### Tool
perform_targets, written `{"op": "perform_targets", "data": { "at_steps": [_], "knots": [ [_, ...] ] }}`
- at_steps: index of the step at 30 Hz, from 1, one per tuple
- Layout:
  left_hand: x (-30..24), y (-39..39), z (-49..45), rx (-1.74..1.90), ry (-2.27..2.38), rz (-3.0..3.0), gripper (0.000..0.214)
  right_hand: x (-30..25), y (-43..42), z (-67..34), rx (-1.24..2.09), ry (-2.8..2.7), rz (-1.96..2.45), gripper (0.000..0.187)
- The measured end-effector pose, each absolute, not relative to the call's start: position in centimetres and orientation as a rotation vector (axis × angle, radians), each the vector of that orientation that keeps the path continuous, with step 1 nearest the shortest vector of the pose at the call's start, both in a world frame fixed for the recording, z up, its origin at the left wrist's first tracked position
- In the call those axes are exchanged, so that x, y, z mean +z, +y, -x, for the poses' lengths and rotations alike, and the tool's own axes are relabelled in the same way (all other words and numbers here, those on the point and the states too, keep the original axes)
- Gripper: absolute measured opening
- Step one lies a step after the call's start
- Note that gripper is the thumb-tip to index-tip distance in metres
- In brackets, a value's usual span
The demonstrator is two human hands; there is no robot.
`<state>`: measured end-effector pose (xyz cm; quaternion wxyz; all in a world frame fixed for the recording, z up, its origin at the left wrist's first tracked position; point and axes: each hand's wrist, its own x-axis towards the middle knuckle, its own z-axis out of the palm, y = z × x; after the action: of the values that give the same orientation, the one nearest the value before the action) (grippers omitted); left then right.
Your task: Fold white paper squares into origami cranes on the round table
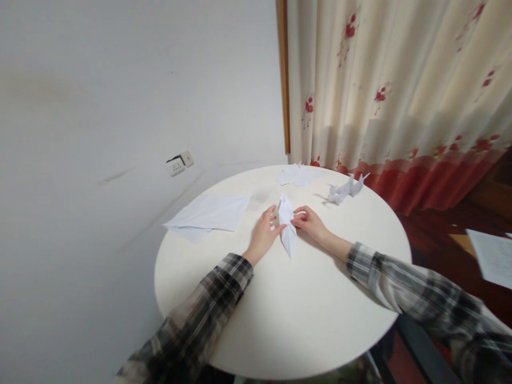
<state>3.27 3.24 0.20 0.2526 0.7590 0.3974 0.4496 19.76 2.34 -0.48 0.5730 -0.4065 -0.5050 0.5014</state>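
Note:
A narrow, pointed piece of folded white paper [287, 229] lies near the middle of the round white table [304, 314]. My left hand [264, 233] rests on the table at the paper's left edge, fingers curled against it. My right hand [309, 222] pinches the paper's right edge between thumb and fingers. Both forearms are in plaid sleeves.
A stack of flat white sheets [208, 216] lies at the table's left, hanging over the rim. Crumpled white paper [296, 174] sits at the far edge, with a finished folded paper figure [344, 190] to its right. A flowered curtain [392, 96] hangs behind; a wall socket [179, 162] is left.

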Motion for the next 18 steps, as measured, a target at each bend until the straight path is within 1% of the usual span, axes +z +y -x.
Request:
{"op": "perform_targets", "data": {
  "at_steps": [2,6,14,18],
  "knots": [
    [0.0,3.5,-3.5,1.229,0.959,-1.78,0.055,-0.2,2.2,-19.7,1.177,-1.201,0.905,0.035],
    [-0.1,3.6,-3.9,1.161,0.807,-1.486,0.042,0.2,1.7,-19.7,1.201,-1.246,0.848,0.033],
    [1.0,3.0,-4.0,1.216,0.874,-1.369,0.028,0.1,1.7,-19.5,1.189,-1.304,0.834,0.029],
    [0.9,3.0,-3.9,1.228,0.923,-1.364,0.024,0.1,1.6,-19.5,1.177,-1.293,0.86,0.025]
  ]
}}
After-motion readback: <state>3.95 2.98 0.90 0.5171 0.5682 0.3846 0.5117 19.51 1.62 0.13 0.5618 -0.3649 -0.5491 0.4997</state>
